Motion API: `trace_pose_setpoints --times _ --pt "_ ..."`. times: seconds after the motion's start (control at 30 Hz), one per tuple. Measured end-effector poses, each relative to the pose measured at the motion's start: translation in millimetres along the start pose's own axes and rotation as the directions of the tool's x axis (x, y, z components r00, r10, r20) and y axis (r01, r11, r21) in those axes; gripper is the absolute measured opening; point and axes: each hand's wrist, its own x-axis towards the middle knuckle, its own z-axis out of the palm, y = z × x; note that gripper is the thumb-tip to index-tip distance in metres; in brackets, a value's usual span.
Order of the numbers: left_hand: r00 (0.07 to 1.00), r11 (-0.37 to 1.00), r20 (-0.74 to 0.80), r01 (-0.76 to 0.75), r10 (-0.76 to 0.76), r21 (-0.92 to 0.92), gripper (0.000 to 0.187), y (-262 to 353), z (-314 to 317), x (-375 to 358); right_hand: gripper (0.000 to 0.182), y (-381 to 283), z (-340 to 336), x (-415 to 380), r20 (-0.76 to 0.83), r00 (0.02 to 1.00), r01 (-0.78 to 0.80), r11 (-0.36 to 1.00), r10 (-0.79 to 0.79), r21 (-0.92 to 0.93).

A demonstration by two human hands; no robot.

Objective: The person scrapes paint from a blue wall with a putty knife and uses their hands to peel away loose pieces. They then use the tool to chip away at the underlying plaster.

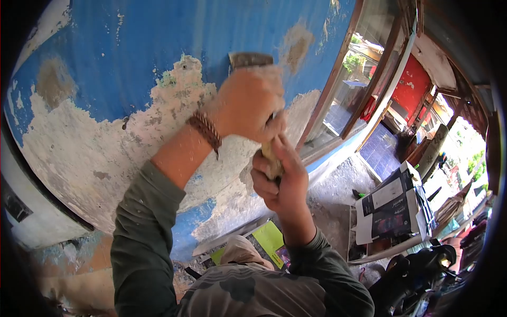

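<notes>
A scraper lies with its wide metal blade against the blue paint of the wall. My left hand, a braided bracelet at its wrist, is closed round the tool just behind the blade. Below it, my right hand wraps round the pale handle's lower end. Both hands are slightly blurred. Under and left of the blade, the paint is gone in a ragged patch that bares rough, whitish plaster. Two grey-brown spots also show in the blue.
Right of the wall stands a wood-framed glass window. A black and white cardboard box sits at the right, with a dark motorcycle below it. A yellow-green printed sheet lies on the floor near my body.
</notes>
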Motion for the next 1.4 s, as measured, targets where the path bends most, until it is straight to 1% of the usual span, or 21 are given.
trace_pose_setpoints --times 0.07,0.1,0.2,0.23,0.27,0.33,0.4,0.47,0.53,0.63,0.7,0.8,0.93,0.97,1.03,1.1,1.13,1.2,1.27,1.33,1.4 --pt "0.977 0.989 -0.155 -0.15 0.149 0.006 0.019 0.0 25.6 -17.6 0.026 14.5 -11.7 -10.4 -0.023 1.0 -0.006 1.0 0.006 0.001" --pt "0.979 0.994 -0.172 -0.112 0.108 -0.016 0.018 8.3 27.7 -21.6 0.026 18.1 -11.8 -15.5 -0.047 0.998 -0.036 0.999 0.037 0.013" --pt "0.974 0.987 -0.164 -0.162 0.159 -0.004 0.019 -4.2 18.5 -9.4 0.028 11.6 -2.6 -9.6 -0.039 0.999 0.003 1.0 -0.002 0.018" --pt "0.986 0.996 -0.144 -0.085 0.084 -0.001 0.02 -4.2 7.8 0.5 0.03 1.9 6.2 -4.0 -0.028 0.999 0.024 1.0 -0.023 0.02" --pt "0.986 0.996 -0.145 -0.087 0.085 -0.008 0.02 -7.1 5.0 5.7 0.032 -6.1 11.7 0.2 -0.015 0.999 0.044 0.999 -0.044 0.018" --pt "0.974 0.99 -0.183 -0.138 0.133 -0.015 0.02 -12.7 0.2 11.8 0.029 -9.7 11.2 0.8 0.034 0.997 0.067 0.998 -0.067 -0.014" --pt "0.98 0.993 -0.158 -0.122 0.119 -0.007 0.019 -6.7 6.4 3.3 0.027 -0.7 3.3 -1.7 -0.031 0.999 0.022 1.0 -0.021 0.007" --pt "0.959 0.979 -0.21 -0.201 0.19 -0.033 0.019 -4.9 18.8 -6.3 0.026 8.4 -5.4 -6.1 -0.012 1.0 0.012 1.0 -0.012 0.012" --pt "0.965 0.981 -0.205 -0.183 0.166 -0.066 0.017 -3.8 8.4 1.0 0.025 5.5 2.4 -4.0 -0.004 1.0 0.0 1.0 0.0 0.025" --pt "0.985 0.993 -0.127 -0.117 0.117 0.011 0.015 -11.8 -14.4 18.6 0.026 -18.1 19.8 10.8 0.059 0.996 0.06 0.998 -0.061 0.014" --pt "0.995 0.998 -0.074 -0.063 0.063 0.005 0.02 -14.1 -23.3 25.3 0.027 -19.2 20.8 10.7 0.055 0.997 0.061 0.998 -0.061 -0.002" --pt "0.982 0.987 -0.1 -0.163 0.162 -0.006 0.019 -8.9 -8.2 9.2 0.031 -5.6 13.1 2.8 0.002 1.0 0.031 0.999 -0.031 -0.01" --pt "0.987 0.99 -0.088 -0.139 0.137 -0.021 0.017 -13.3 -15.1 15.9 0.033 -8.6 18.1 6.4 -0.005 0.999 0.048 0.999 -0.048 0.015" --pt "0.99 0.997 -0.116 -0.072 0.075 0.03 0.015 -17.2 -22.5 26.0 0.032 -18.4 23.5 16.0 0.039 0.997 0.072 0.997 -0.072 0.016" --pt "0.989 0.996 -0.117 -0.087 0.09 0.03 0.014 -24.2 -31.5 38.0 0.026 -32.7 32.3 23.4 0.117 0.987 0.114 0.993 -0.114 0.005" --pt "0.991 0.993 -0.094 -0.087 0.095 0.084 0.012 -24.4 -34.1 37.1 0.024 -26.5 25.0 25.5 0.098 0.992 0.082 0.996 -0.084 0.028" --pt "0.992 0.993 -0.089 -0.083 0.09 0.081 0.012 -17.7 -27.5 29.0 0.023 -18.5 17.0 24.5 0.073 0.996 0.042 0.997 -0.046 0.058" --pt "0.998 0.997 0.065 0.02 -0.024 0.07 0.011 2.1 -6.6 1.4 0.022 10.3 -10.4 8.1 0.028 0.999 0.019 0.998 -0.021 0.055" --pt "0.996 0.996 -0.045 -0.069 0.072 0.063 0.01 18.7 34.6 -41.0 0.021 45.4 -38.2 -16.1 -0.013 1.0 -0.016 0.996 0.018 0.09" --pt "0.999 0.999 -0.012 -0.038 0.038 0.003 0.011 34.7 57.1 -67.5 0.02 68.4 -53.9 -34.7 -0.07 0.99 -0.116 0.986 0.125 0.117" --pt "1.0 0.998 0.023 -0.01 0.011 -0.065 0.013 38.9 61.5 -77.5 0.022 76.0 -55.4 -37.3 -0.102 0.986 -0.12 0.986 0.132 0.119"
